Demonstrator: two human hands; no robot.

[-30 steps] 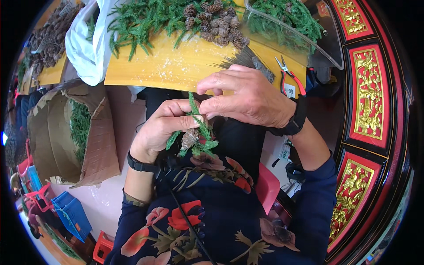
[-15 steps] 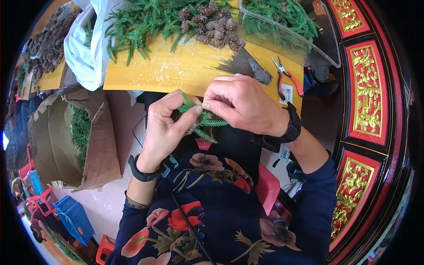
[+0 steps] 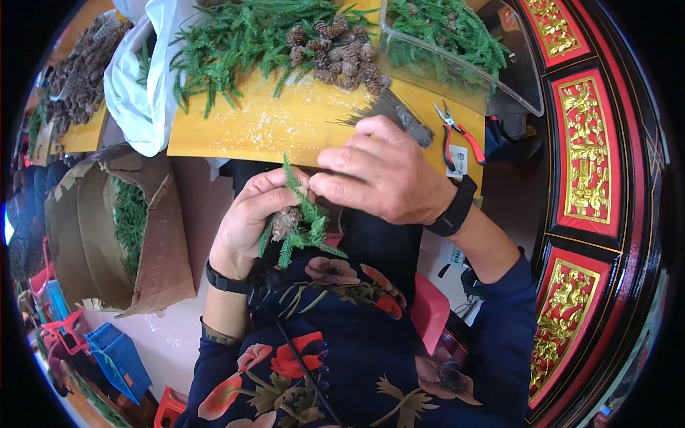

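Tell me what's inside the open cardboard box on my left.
Green sprigs show inside the cardboard box, toward its right side. Its right wall cuts off the view, so how far they extend, and anything underneath them, can't be seen.

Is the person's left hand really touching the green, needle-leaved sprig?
Touching. The head view shows the left hand pinching the green, needle-leaved sprig, thumb against its foliage above the brown, scaly pine cone.

Gold-carved panels [image 3: 586, 151] R, blue crate [image 3: 118, 362] btm L.
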